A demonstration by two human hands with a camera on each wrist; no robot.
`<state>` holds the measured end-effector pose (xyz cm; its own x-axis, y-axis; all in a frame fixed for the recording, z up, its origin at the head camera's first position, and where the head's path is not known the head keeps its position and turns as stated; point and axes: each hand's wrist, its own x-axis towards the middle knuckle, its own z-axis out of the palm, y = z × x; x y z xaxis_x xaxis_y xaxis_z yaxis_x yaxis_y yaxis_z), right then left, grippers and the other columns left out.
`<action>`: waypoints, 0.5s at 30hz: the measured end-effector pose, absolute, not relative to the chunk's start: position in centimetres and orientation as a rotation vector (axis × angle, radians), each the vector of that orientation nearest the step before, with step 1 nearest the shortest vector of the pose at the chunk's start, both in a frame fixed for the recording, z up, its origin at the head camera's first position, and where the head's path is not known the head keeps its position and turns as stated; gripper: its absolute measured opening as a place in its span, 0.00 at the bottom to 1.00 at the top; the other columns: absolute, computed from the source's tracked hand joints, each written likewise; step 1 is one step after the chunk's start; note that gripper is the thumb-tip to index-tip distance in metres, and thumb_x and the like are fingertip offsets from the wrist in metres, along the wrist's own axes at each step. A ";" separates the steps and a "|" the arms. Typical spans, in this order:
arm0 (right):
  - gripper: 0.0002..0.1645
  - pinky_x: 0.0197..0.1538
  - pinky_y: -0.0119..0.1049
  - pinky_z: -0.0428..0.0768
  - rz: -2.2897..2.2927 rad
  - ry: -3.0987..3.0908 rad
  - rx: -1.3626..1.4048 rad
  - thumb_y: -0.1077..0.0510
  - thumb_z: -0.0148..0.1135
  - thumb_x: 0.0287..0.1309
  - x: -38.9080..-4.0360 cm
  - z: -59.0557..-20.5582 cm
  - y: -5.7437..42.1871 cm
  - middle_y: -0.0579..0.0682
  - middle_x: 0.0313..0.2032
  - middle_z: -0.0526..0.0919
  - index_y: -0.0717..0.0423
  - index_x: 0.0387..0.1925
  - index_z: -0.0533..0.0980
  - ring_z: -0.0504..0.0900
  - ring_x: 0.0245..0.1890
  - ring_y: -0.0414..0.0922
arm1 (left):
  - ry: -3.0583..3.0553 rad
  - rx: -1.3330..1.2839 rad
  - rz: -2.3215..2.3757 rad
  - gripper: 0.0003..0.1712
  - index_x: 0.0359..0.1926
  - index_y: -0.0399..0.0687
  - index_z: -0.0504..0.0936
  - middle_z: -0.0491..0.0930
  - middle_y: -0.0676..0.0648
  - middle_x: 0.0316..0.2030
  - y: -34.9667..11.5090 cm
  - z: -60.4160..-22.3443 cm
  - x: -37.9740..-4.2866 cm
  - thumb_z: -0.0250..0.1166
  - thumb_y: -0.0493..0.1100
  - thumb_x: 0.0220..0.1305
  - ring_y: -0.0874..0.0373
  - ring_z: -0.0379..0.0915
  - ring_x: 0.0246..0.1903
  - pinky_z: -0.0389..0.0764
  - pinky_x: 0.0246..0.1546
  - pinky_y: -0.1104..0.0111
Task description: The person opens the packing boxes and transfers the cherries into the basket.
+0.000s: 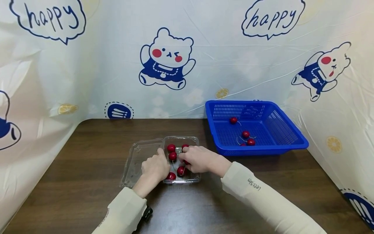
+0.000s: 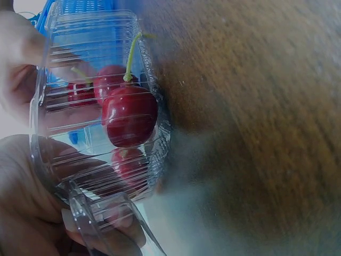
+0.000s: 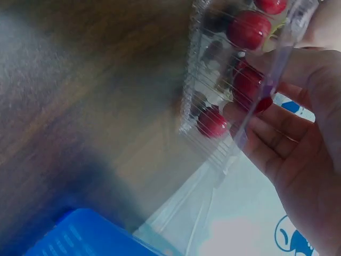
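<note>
A clear plastic clamshell box (image 1: 195, 178) lies on the table with its lid (image 1: 135, 162) folded out to the left. Several red cherries with stems, such as one cherry (image 1: 181, 171) near the front, sit in it. My left hand (image 1: 155, 166) grips the box at the side where lid and base meet; its fingertips (image 2: 120, 234) show through the plastic. Reaching into the box from the right, my right hand (image 1: 201, 159) pinches a cherry (image 3: 248, 88) between thumb and fingers. Another cherry (image 3: 212, 122) lies just beside those fingertips.
A blue perforated basket (image 1: 286, 130) stands at the back right of the brown wooden table (image 1: 96, 143). A few cherries, among them one cherry (image 1: 233, 120) toward the back, lie in it. Behind hangs a printed curtain (image 1: 117, 65), which also closes off both sides.
</note>
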<state>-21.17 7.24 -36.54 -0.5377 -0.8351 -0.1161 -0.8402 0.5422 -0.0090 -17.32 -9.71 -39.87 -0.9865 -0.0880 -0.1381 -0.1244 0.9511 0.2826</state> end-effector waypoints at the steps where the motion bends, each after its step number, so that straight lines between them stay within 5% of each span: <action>1: 0.12 0.38 0.39 0.85 0.066 2.665 -1.448 0.58 0.65 0.54 -21.2 -36.4 7.3 0.51 0.36 0.83 0.51 0.42 0.81 0.80 0.33 0.44 | 2.981 -0.162 0.444 0.16 0.44 0.34 0.67 0.83 0.32 0.29 -9.7 -39.9 -17.3 0.54 0.43 0.60 0.38 0.79 0.26 0.78 0.25 0.49; 15: 0.14 0.42 0.41 0.84 -0.032 2.710 -1.435 0.60 0.64 0.54 -22.0 -34.3 8.2 0.52 0.40 0.83 0.52 0.45 0.81 0.80 0.36 0.45 | 2.974 -0.158 0.444 0.16 0.43 0.34 0.67 0.84 0.31 0.30 -9.7 -39.9 -17.3 0.55 0.42 0.59 0.37 0.80 0.28 0.79 0.26 0.48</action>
<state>-21.98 8.18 -34.26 -0.5599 -0.8267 -0.0563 -0.8251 0.5624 -0.0537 -17.33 -9.74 -39.87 -0.9860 -0.0841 -0.1442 -0.1226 0.9511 0.2835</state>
